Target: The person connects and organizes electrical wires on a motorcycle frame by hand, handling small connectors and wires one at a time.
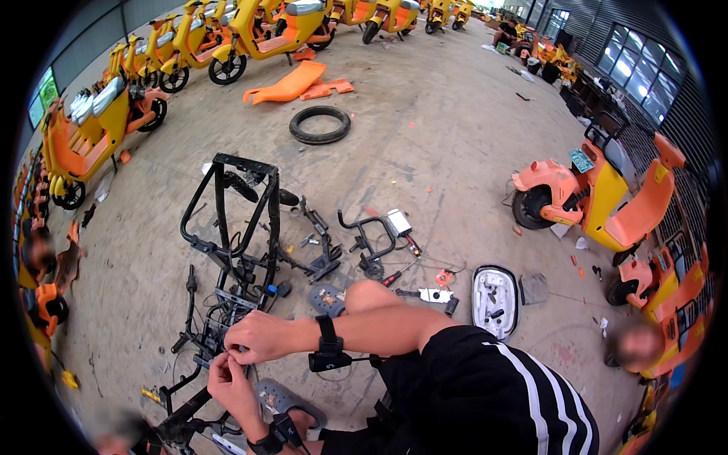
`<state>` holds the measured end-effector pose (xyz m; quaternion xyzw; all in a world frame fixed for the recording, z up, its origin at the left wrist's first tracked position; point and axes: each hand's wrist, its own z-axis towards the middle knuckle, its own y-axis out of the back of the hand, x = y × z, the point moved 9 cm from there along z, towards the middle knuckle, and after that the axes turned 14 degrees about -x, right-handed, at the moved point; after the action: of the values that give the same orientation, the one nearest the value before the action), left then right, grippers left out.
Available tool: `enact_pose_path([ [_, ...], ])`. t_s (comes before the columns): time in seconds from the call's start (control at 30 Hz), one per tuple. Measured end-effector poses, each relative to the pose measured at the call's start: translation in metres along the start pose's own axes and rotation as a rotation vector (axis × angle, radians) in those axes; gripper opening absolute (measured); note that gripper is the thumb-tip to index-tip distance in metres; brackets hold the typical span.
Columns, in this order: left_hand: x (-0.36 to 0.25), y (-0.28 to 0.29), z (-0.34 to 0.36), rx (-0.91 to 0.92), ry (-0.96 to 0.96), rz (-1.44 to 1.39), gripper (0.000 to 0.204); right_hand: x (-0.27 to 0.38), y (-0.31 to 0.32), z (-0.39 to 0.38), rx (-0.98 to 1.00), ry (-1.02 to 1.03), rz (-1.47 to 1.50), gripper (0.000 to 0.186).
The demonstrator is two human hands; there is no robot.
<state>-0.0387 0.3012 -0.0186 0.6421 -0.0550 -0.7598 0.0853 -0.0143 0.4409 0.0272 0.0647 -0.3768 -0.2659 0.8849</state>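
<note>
Head cam: I see bare R hand (260,337) & bare L hand (233,388), fingertips pinched together, can't tell on what, over the black tubular metal frame (227,263), w/ black rubber tyre (320,139), curved orange plastic panel (292,84) & white oval plastic housing (505,292) cluttering the grey floor (455,167).

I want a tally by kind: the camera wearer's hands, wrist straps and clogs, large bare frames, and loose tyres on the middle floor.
Hands: 2 (right hand, left hand)
Wrist straps: 2
Grey clogs: 2
Black frame: 1
Loose tyre: 1
Total: 8
</note>
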Motion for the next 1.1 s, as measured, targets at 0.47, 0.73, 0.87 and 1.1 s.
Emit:
enact_pose_path([
  [0.47,0.037,0.004,0.005,0.044,0.343,-0.079,0.014,-0.009,-0.010,-0.006,0.053,-0.203,0.075,0.016],
  [0.73,0.038,0.001,0.000,0.061,0.454,-0.135,0.017,-0.009,-0.017,-0.012,0.044,-0.110,0.032,0.021],
  [0.87,0.033,0.000,-0.002,0.063,0.469,-0.148,0.017,-0.008,-0.019,-0.014,0.029,-0.042,-0.039,0.021],
  [1.1,0.040,0.002,-0.001,0.032,0.428,-0.168,0.017,0.010,-0.012,-0.011,-0.029,0.077,-0.071,0.024],
])
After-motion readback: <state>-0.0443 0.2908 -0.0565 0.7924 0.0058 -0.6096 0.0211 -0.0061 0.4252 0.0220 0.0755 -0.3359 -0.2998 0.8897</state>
